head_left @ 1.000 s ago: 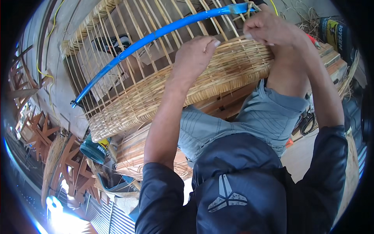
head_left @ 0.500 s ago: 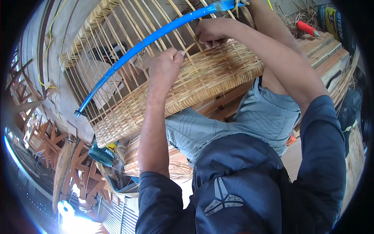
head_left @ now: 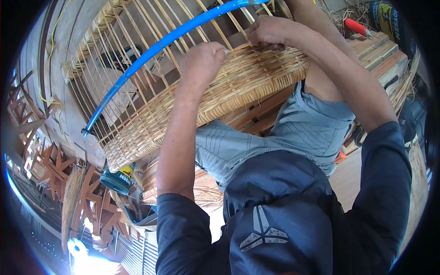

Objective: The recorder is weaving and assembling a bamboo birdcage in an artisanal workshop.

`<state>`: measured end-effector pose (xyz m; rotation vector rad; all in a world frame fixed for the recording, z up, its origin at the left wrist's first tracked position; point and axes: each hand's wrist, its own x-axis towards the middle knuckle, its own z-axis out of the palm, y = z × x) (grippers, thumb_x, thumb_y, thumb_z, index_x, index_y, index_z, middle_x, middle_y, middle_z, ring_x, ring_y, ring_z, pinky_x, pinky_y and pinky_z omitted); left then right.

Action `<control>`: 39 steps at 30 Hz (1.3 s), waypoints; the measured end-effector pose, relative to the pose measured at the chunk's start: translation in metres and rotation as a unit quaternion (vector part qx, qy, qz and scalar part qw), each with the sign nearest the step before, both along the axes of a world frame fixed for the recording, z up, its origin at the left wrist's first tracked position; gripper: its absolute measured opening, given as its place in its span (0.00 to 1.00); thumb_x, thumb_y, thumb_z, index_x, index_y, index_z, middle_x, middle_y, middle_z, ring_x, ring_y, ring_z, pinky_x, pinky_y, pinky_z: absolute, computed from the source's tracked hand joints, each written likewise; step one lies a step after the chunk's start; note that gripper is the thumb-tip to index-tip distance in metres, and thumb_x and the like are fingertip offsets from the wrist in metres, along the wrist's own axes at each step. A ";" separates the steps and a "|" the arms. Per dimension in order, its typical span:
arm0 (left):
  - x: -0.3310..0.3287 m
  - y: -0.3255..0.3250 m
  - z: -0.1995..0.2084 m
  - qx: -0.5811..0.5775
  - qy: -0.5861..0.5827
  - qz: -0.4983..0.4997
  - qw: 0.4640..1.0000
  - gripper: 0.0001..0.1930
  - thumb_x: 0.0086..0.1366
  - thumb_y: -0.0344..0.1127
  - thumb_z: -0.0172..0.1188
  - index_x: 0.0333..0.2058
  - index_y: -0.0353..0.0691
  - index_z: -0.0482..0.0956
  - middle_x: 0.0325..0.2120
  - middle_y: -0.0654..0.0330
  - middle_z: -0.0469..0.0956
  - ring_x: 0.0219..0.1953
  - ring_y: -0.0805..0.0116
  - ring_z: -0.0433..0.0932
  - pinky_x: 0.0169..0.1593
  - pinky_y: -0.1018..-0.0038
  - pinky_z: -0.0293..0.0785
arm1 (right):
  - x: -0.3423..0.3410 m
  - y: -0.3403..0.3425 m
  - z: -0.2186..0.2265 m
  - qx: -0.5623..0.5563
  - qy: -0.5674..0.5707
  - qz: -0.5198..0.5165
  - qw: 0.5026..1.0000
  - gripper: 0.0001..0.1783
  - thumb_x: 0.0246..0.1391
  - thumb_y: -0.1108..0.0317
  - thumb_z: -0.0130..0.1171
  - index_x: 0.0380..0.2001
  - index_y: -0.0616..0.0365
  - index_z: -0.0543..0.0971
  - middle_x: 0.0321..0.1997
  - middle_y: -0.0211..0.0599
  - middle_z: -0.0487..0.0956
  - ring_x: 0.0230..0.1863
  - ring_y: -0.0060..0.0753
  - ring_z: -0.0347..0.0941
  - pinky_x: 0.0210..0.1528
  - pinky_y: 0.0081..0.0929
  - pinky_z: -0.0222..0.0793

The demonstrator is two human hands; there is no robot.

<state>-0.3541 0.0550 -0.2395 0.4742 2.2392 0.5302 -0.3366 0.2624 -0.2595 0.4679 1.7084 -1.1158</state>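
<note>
A partly woven rattan panel (head_left: 250,82) lies across my lap, its near side tightly woven and its far side only bare parallel rods. My left hand (head_left: 201,64) is closed at the upper edge of the weave, pinching a thin rattan strip (head_left: 239,46). Farther right, my right hand (head_left: 271,33) has its fingers curled at the same strip among the rods; its fingertips are partly hidden. A curved blue tube (head_left: 160,44) runs over the bare rods, just beyond both hands.
Stacked wooden boards (head_left: 378,57) lie to the right, with a red-handled tool (head_left: 357,26) on them. A dark green can (head_left: 115,181) stands at the left below the panel. Brown wooden pieces (head_left: 55,172) are piled at far left.
My right hand has moved right along the edge of the weave. My left hand has turned slightly and shifted up and right. The panel and tube appear a little farther left.
</note>
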 end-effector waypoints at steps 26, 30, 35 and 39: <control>0.045 0.065 -0.013 0.045 0.229 -0.009 0.972 0.11 0.57 0.42 0.56 0.36 0.45 0.80 0.33 0.57 0.77 0.40 0.56 0.72 0.44 0.61 0.68 | 0.008 0.056 0.006 0.076 0.035 0.032 0.996 0.08 0.45 0.73 0.52 0.29 0.59 0.78 0.16 0.33 0.72 0.14 0.25 0.68 0.13 0.27 0.63; 0.044 0.064 -0.028 0.101 0.192 0.047 0.975 0.10 0.57 0.41 0.57 0.32 0.43 0.81 0.32 0.54 0.78 0.40 0.54 0.73 0.45 0.62 0.67 | 0.028 0.102 0.055 0.102 0.342 -0.172 0.918 0.10 0.56 0.65 0.52 0.33 0.59 0.78 0.24 0.27 0.74 0.23 0.16 0.69 0.26 0.16 0.66; 0.049 0.070 -0.025 0.140 0.204 -0.007 0.969 0.09 0.59 0.37 0.56 0.35 0.41 0.80 0.31 0.52 0.77 0.37 0.51 0.73 0.45 0.61 0.67 | 0.187 0.233 0.166 0.265 0.402 -0.371 0.794 0.12 0.57 0.64 0.51 0.38 0.58 0.78 0.25 0.25 0.73 0.26 0.14 0.68 0.28 0.15 0.66; 0.047 0.064 -0.018 0.139 0.199 -0.022 0.970 0.09 0.61 0.36 0.54 0.35 0.39 0.79 0.29 0.49 0.76 0.34 0.50 0.73 0.41 0.61 0.69 | 0.311 0.262 0.188 0.451 0.305 -0.490 0.681 0.13 0.56 0.63 0.52 0.39 0.60 0.77 0.25 0.25 0.74 0.25 0.14 0.68 0.29 0.15 0.66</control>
